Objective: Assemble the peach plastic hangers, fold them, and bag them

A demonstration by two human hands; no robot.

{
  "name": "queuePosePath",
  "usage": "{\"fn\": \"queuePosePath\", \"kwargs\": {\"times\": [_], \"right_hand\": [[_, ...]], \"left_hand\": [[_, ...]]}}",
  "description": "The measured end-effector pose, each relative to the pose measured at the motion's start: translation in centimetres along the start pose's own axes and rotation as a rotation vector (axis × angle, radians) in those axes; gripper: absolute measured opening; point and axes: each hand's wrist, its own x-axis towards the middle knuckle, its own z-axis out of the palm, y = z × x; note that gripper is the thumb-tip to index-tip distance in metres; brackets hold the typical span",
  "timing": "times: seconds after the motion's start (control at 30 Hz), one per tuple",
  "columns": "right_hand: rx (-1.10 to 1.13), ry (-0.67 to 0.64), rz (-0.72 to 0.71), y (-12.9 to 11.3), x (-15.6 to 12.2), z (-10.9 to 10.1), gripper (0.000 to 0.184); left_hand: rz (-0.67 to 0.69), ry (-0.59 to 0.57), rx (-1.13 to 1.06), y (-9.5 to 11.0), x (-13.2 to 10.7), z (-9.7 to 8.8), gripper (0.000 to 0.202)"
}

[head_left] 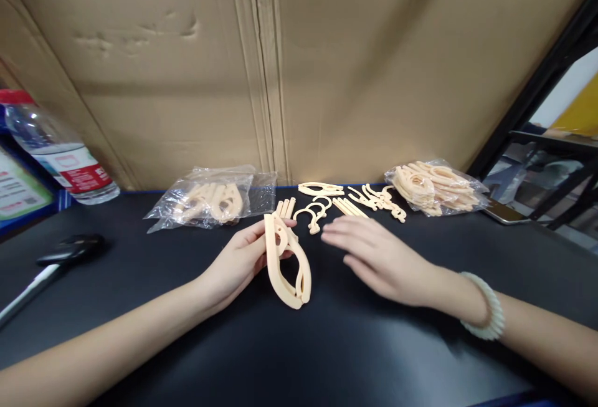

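My left hand point(240, 260) grips a cream plastic hanger part point(286, 263), a looped piece held upright above the black table point(327, 344). My right hand point(374, 254) hovers just right of it, fingers stretched out flat and holding nothing, its fingertips near several loose cream pieces point(322, 204): short rods, hooks and a flat loop lying at the table's back. A pale bead bracelet point(488, 307) sits on my right wrist.
A clear bag of cream parts point(212, 201) lies back left, another fuller bag point(434, 187) back right. A cardboard wall point(280, 70) stands behind. At the left are a water bottle point(56, 151) and a black tool point(70, 250).
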Motion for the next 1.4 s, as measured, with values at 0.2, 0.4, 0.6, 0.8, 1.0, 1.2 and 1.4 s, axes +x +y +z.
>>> {"fn": "queuePosePath", "kwargs": {"times": [0.2,0.4,0.6,0.8,1.0,1.2,1.4], "right_hand": [[0.042,-0.198,-0.181,-3.8,0.4,0.2,0.035],[0.055,-0.175,-0.125,-3.3,0.2,0.4,0.034],[0.005,-0.119,-0.153,-3.4,0.2,0.2,0.027],[0.093,-0.137,-0.056,-2.8,-0.1,0.4,0.017],[0.028,-0.136,-0.05,-2.8,0.0,0.7,0.017],[-0.042,-0.069,-0.005,-2.5,-0.2,1.2,0.013],[-0.077,-0.105,-0.011,-2.5,-0.2,1.1,0.016]], "left_hand": [[0.004,-0.036,-0.028,-0.2,0.1,0.1,0.022],[0.029,-0.107,0.11,0.3,-0.2,0.5,0.033],[0.035,-0.179,0.34,0.4,-0.5,0.8,0.023],[0.042,-0.183,0.313,0.3,-0.5,0.6,0.023],[0.028,-0.165,0.29,0.3,-0.7,0.6,0.026],[0.063,-0.152,0.348,0.1,-0.6,0.5,0.028],[0.053,-0.192,0.377,0.1,-0.7,0.6,0.026]]}}
